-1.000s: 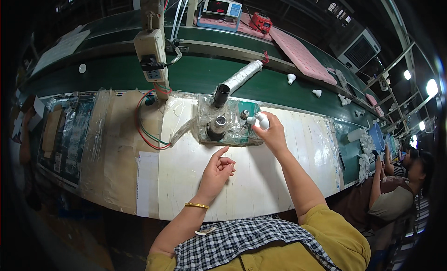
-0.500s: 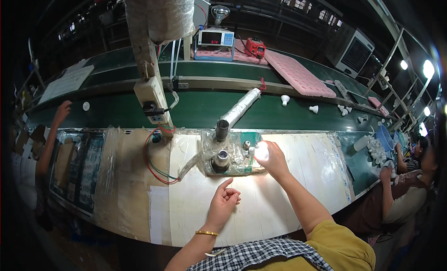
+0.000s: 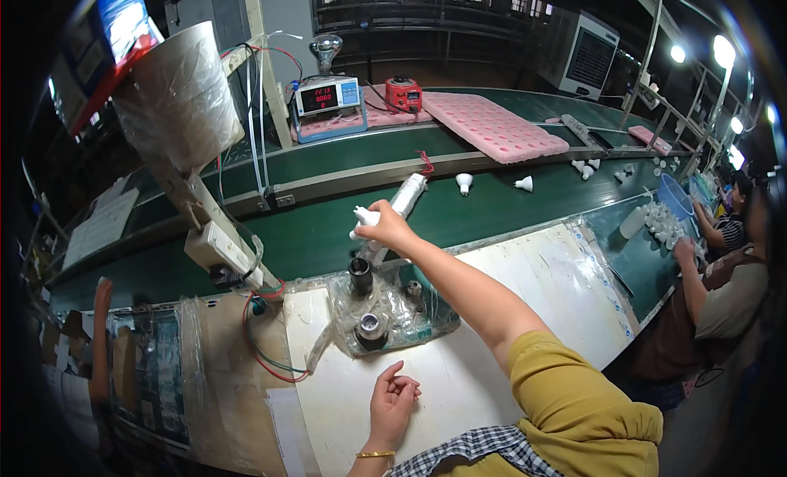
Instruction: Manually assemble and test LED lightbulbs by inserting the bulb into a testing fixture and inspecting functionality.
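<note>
Right hand point(image 3: 392, 228), arm stretched forward over the bench, fingers closed around a small white bulb point(image 3: 366, 217); the bulb's long axis runs roughly level, its end pointing to the person's left. The hand sits above the near edge of the green conveyor belt point(image 3: 328, 231), just beside a pale tube point(image 3: 403, 200) that slants up and away. Directly below and nearer the body stands the test fixture under clear plastic point(image 3: 385, 313), with one dark socket point(image 3: 360, 276) upright and a second socket point(image 3: 370, 328) nearer the body. Left hand point(image 3: 393, 399) rests on the white bench top point(image 3: 525, 288), fingers loosely curled, holding nothing, well apart from the bulb. Open belt lies beyond the right hand; loose white bulbs point(image 3: 492, 182) lie farther right, and the lamp post point(image 3: 215, 231) stands to the left.
</note>
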{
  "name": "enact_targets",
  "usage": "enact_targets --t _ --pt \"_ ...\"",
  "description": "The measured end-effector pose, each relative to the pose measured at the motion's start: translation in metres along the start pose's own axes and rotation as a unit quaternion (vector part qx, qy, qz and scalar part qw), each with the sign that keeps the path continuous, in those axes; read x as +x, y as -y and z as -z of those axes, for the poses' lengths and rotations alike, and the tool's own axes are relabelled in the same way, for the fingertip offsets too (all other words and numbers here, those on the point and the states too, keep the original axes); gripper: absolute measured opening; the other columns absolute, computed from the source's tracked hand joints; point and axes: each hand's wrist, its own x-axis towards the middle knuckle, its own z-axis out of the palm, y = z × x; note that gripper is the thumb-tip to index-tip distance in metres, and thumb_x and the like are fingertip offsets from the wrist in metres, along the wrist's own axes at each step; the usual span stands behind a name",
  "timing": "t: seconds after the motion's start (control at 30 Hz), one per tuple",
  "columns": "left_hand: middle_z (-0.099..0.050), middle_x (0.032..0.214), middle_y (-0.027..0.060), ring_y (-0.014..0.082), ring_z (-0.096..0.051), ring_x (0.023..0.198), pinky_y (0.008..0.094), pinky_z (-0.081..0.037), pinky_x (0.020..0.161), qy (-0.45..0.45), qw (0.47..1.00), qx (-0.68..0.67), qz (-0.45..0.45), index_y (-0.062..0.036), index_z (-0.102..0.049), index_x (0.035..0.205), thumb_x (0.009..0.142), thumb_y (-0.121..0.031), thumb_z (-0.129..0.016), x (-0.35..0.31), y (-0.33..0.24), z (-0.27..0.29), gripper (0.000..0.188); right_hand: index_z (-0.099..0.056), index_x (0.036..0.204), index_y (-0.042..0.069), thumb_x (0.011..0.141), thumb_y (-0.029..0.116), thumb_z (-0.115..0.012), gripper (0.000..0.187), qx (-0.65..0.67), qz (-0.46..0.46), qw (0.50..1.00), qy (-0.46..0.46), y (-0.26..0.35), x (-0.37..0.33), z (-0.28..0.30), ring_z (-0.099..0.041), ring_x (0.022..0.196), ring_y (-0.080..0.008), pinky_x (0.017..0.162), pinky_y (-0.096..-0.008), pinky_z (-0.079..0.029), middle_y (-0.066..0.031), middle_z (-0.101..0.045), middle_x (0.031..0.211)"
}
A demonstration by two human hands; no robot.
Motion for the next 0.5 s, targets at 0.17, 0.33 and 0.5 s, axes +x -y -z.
enact_targets --t 0.17,0.33,0.5 --pt "-0.06 0.098 0.0106 0.0133 -0.059 0.083 0.0259 -0.051 0.076 0.009 1.0 0.019 0.014 -0.0001 -0.039 0.133 0.093 -0.001 -0.053 0.001 0.001 0.002 0.043 -0.049 0.119 0.001 0.072 0.037 -0.074 0.064 -0.083 0.027 0.996 -0.022 -0.003 0.044 -0.023 -0.057 0.108 -0.0358 0.094 -0.0393 -0.045 -0.0244 -0.058 0.113" --pt "-0.061 0.095 0.0127 0.0146 -0.059 0.081 0.027 -0.051 0.075 -0.033 0.999 0.031 0.026 0.0 -0.04 0.131 0.094 -0.001 -0.052 -0.004 0.007 0.007 0.04 -0.063 0.102 0.001 0.08 0.025 -0.065 0.033 -0.088 0.206 0.968 -0.109 -0.03 0.068 0.016 -0.055 0.104 -0.0371 0.094 -0.0432 -0.044 -0.0213 -0.059 0.106" --pt "-0.055 0.089 0.0037 0.0166 -0.053 0.074 0.0298 -0.049 0.07 -0.111 0.986 0.019 0.125 -0.0036 -0.038 0.135 0.089 -0.003 -0.056 -0.001 -0.002 -0.01 0.049 -0.065 0.089 0.006 0.076 0.017 -0.061 0.018 -0.421 0.155 0.877 -0.17 -0.1 0.085 0.112 -0.058 0.094 -0.0318 0.083 -0.0462 -0.046 -0.0135 -0.061 0.094"
